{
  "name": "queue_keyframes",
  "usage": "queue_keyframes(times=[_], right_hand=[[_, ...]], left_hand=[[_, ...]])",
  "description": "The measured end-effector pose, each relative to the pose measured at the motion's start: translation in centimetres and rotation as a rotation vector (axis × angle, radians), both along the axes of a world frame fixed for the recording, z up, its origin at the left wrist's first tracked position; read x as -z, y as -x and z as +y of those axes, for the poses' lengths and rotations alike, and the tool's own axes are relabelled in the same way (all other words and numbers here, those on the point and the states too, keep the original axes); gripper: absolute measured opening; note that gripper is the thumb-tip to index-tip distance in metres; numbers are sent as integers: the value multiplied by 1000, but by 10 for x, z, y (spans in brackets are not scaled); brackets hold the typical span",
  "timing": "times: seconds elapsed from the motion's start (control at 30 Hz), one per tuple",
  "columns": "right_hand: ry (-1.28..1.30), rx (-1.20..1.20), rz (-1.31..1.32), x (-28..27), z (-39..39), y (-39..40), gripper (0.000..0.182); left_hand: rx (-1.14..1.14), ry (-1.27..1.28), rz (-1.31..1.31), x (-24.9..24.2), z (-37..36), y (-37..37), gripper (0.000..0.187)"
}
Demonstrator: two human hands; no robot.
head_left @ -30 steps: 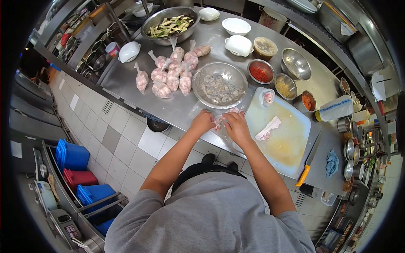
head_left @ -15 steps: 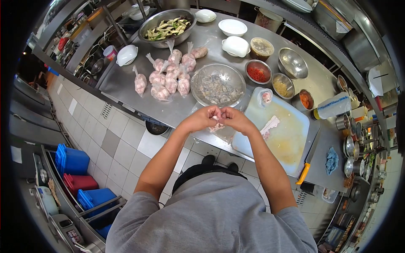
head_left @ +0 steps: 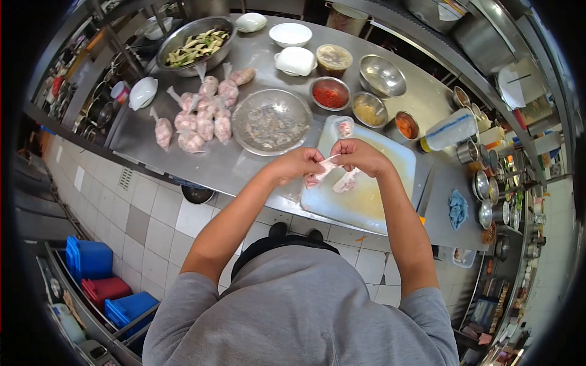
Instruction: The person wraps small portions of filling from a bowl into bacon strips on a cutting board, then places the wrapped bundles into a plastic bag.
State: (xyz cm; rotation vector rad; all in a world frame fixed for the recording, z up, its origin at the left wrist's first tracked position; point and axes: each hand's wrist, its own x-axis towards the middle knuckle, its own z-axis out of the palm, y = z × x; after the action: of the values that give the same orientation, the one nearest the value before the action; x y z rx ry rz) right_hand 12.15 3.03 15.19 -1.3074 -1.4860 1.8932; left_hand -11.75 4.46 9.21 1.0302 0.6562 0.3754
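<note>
My left hand (head_left: 297,165) and my right hand (head_left: 361,157) are close together over the left part of the cutting board (head_left: 384,210). Both pinch the twisted white neck of a small clear plastic bag (head_left: 313,181), whose pinkish raw meat hangs below my left fingers. Under my right hand, a pale strip of raw meat (head_left: 347,180) lies on the board. At the board's far corner rests a small plastic bag of meat (head_left: 345,127). Just beyond my left hand stands a steel bowl (head_left: 244,131) with greyish wet pieces inside.
Several knotted meat bags (head_left: 204,125) lie left of the bowl. Behind are a bowl of cut eggplant (head_left: 229,49), white dishes (head_left: 290,35) and a bowl of chopped red food (head_left: 330,94). A knife (head_left: 425,192) and blue cloth (head_left: 458,209) lie to the right.
My view has shifted right. My hands have moved from the counter edge over the cutting board and spread slightly apart, with the bag's neck stretched between them.
</note>
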Motion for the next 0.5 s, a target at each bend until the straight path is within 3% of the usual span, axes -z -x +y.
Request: queue_keyframes(times=[0.1,0.17,0.27,0.4,0.47,0.5], right_hand=[[10,-10,-146,1,5,-34,13],[-102,-32,-499,5,6,-51,12],[-193,-100,-612,44,11,-85,11],[-340,-28,-626,79,11,-104,14],[-426,38,-679,83,10,-104,15],[-426,39,-673,89,12,-108,15]], left_hand=[[-153,73,-130,30,-19,-45,18],[-213,67,-159,46,-34,-73,19],[-397,-18,-59,76,-46,-108,16],[-464,-104,39,93,-47,-138,16],[-496,-360,183,97,-45,-150,22],[-496,-361,189,97,-42,-154,22]])
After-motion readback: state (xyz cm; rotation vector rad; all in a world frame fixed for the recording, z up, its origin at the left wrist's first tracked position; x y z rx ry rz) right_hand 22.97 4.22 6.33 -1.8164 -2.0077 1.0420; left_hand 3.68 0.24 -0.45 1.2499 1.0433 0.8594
